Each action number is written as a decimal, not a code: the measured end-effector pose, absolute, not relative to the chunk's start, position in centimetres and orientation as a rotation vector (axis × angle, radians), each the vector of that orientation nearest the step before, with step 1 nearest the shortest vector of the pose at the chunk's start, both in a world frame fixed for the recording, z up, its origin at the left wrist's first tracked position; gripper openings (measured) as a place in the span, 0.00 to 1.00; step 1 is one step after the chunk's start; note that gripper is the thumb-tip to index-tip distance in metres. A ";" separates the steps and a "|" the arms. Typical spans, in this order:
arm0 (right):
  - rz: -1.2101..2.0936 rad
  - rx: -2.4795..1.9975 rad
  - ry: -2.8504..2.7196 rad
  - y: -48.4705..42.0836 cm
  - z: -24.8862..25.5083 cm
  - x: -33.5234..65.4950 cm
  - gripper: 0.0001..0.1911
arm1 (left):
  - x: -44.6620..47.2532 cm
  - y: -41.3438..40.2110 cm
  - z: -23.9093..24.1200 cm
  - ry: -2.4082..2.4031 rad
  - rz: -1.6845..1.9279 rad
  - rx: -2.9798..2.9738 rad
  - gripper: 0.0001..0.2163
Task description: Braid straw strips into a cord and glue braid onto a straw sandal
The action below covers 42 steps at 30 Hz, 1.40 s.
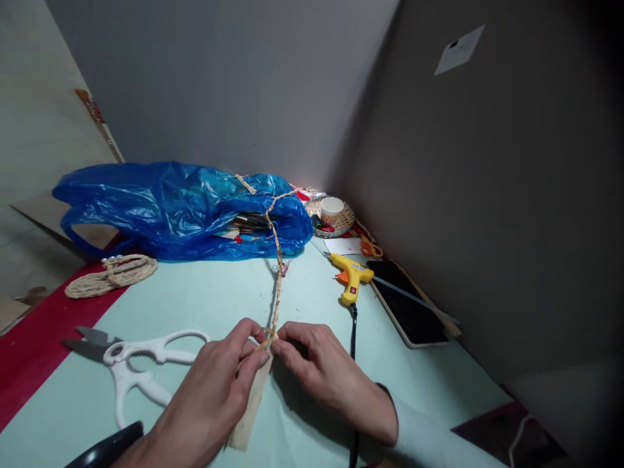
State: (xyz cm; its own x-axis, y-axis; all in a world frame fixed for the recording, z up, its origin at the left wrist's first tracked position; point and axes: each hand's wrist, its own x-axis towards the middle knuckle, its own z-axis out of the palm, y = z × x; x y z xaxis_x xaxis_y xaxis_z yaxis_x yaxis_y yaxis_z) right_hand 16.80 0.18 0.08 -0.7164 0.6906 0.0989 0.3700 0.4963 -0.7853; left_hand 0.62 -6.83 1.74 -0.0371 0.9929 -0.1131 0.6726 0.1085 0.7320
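Observation:
A thin braided cord (277, 286) of straw-coloured fibre runs from the blue plastic bag down to my fingertips. At its near end, my left hand (214, 383) pinches a loose strand of the fibre between thumb and fingers. Close beside it, my right hand (324, 370) is closed on the braid's end with thumb and forefinger. A flat pale strip (251, 416) extends from the fingers towards me, partly hidden by my left hand. To the left lie white-handled scissors (146, 354) with their blades apart.
Behind the hands, a blue plastic bag (185, 208) holds dark items. A woven sandal (114, 276) lies left. On the right are a yellow glue gun (351, 276) with a black cable, a dark-screened tablet (409, 309), orange scissors (371, 249) and a woven tray (344, 224) bearing a white cup (332, 209).

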 end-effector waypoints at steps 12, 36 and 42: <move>1.214 -0.923 -2.149 0.1 -0.5 16.3 0.18 | 0.6 -8.9 0.0 1.856 0.844 2.411 0.13; 1.988 -0.636 -1.625 1.0 -0.1 17.2 0.14 | 0.7 -9.1 0.8 1.781 0.855 2.478 0.11; 1.936 -0.573 -1.686 0.8 -0.3 17.4 0.16 | 0.3 -5.3 2.1 1.204 0.862 1.125 0.10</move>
State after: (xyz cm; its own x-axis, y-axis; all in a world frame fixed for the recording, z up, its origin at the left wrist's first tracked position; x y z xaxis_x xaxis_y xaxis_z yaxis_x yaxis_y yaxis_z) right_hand 17.41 0.83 -0.25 -0.7832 0.6217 0.0137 -0.0990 -0.1029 -0.9897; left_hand 0.31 -5.32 2.12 0.1854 0.9476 -0.2601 0.0585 0.2536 0.9655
